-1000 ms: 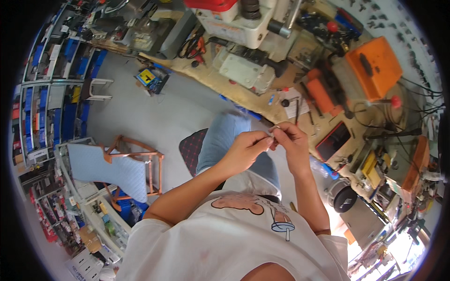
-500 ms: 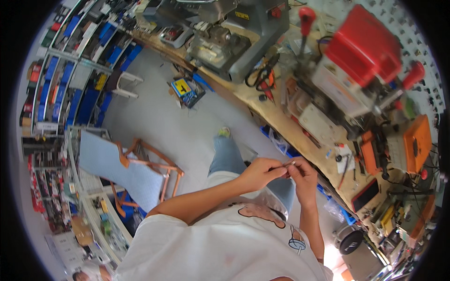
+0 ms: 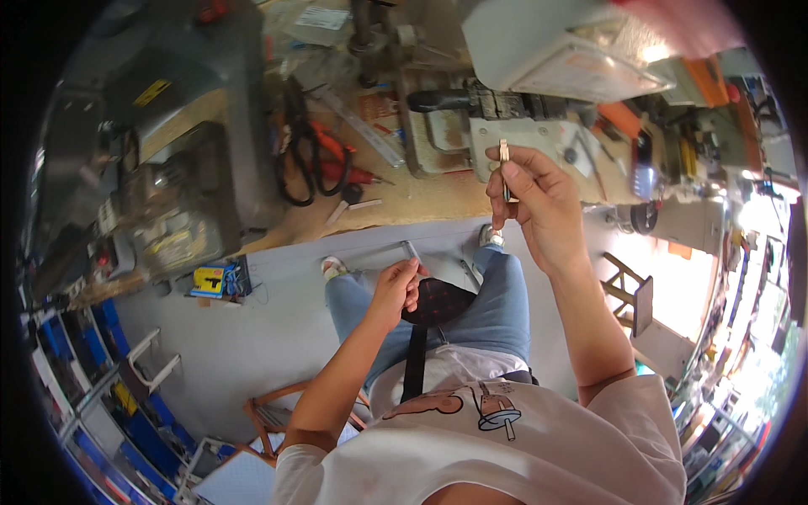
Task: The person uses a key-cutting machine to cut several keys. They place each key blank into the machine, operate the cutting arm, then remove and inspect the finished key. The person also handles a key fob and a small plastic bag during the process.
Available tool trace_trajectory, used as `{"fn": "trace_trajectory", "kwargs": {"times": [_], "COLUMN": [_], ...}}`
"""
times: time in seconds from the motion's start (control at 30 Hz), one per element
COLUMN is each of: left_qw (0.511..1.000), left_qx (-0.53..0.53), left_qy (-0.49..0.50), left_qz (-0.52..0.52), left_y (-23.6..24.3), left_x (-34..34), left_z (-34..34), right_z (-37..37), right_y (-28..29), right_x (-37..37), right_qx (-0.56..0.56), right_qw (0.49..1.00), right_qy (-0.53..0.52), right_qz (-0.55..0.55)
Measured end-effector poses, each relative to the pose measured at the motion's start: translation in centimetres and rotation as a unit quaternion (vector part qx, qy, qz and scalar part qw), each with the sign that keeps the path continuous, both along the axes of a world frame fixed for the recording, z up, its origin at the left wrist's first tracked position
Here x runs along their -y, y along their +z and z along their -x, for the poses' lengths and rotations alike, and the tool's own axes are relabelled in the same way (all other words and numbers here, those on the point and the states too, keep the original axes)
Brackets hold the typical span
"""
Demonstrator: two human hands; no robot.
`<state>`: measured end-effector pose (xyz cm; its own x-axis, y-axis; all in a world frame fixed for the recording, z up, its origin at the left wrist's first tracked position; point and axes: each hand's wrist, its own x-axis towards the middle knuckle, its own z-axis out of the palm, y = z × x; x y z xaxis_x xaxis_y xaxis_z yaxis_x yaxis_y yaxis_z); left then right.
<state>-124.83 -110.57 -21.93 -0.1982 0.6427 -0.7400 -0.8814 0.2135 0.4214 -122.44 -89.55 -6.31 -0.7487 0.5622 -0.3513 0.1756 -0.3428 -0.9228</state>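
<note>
My right hand [image 3: 543, 202] is raised over the front edge of the workbench, its fingers closed on a slim brass-coloured metal piece [image 3: 505, 153]. The piece stands upright between thumb and fingers; its lower part looks dark, and its exact kind does not show. Just beyond it are a machine's pale metal base plate [image 3: 526, 133] and a dark clamp [image 3: 505, 104]. Lower and to the left, my left hand [image 3: 397, 293] hangs in front of the bench with fingers curled and thumb pressed to them. Whatever it may hold cannot be made out.
On the bench lie black-handled scissors [image 3: 295, 160], orange-red pliers [image 3: 332, 145] and a clear ruler [image 3: 364, 130]. A large grey machine [image 3: 181, 160] fills the left end. Behind me are a wooden-framed chair [image 3: 261, 421] and a wooden stool [image 3: 631, 295]. A yellow-and-blue box [image 3: 210, 282] sits on the floor.
My body has turned to face the bench. The hands, together before, have come apart; the right has risen over the bench edge with the metal piece, while the left stays low.
</note>
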Motion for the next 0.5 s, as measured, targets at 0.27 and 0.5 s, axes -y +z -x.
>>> {"fn": "trace_trajectory", "kwargs": {"times": [0.27, 0.5], "left_qw": [0.72, 0.755], "left_qx": [-0.526, -0.388], "left_qy": [-0.4, -0.526], "left_qz": [0.214, 0.055], "left_y": [-24.9, -26.6], "left_x": [1.1, 1.0], "left_z": [-8.9, -7.3], "right_z": [-0.8, -2.2], "right_y": [-1.1, -2.5], "right_x": [-0.8, -1.8], "right_qx": [-0.024, -0.063], "right_qw": [0.997, 0.993], "right_qy": [0.023, 0.039], "right_qz": [-0.07, -0.092]}}
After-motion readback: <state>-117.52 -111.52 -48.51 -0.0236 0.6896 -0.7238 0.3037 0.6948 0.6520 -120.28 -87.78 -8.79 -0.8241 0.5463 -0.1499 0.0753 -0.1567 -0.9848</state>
